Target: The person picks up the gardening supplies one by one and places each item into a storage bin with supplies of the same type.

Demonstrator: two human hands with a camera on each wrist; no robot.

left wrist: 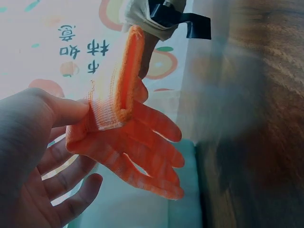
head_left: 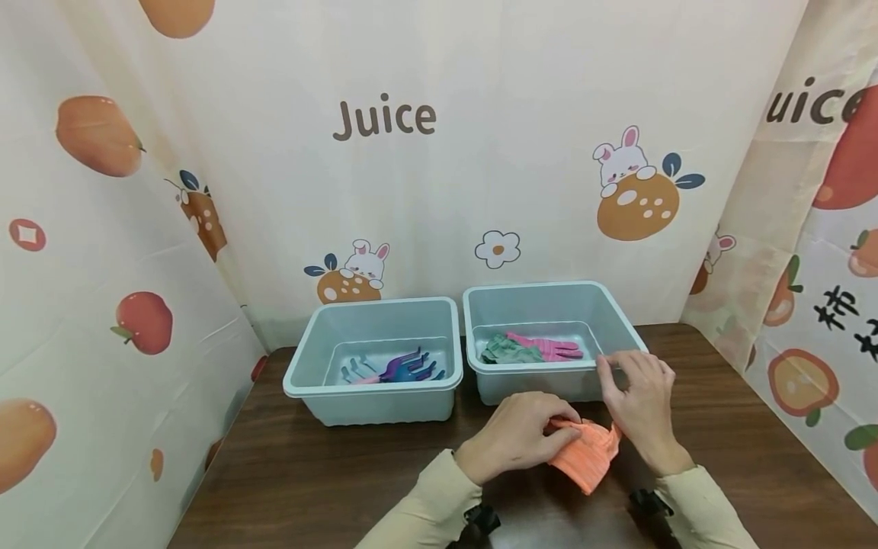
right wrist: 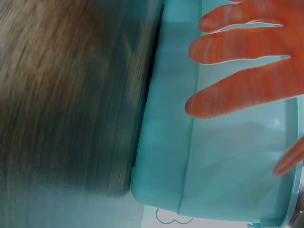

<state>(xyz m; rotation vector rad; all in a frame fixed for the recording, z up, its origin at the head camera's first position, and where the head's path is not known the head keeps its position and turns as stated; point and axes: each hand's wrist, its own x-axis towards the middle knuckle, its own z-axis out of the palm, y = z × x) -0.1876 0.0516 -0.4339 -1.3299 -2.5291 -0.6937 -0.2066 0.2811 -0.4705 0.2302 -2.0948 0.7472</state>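
Observation:
An orange knit glove (head_left: 586, 457) with a ribbed cuff hangs between the two hands, over the table in front of the right bin. My left hand (head_left: 517, 435) pinches it at the cuff, the thumb pressed on the knit in the left wrist view. There the cuff opening shows, and the glove's fingers (left wrist: 152, 156) hang spread. My right hand (head_left: 638, 400) is raised just beyond the glove's right corner, thumb and fingers loosely bent near the bin's front rim. In the right wrist view the glove's fingers (right wrist: 242, 90) overlap the bin.
The right light-blue bin (head_left: 549, 367) contains a green glove (head_left: 509, 351) and a pink glove (head_left: 549, 349). Beside it, the left bin (head_left: 373, 390) holds several blue, purple and pink glove-like pieces (head_left: 405, 368). Both stand on a dark wooden table (head_left: 295, 473), backed by a printed curtain (head_left: 439, 183).

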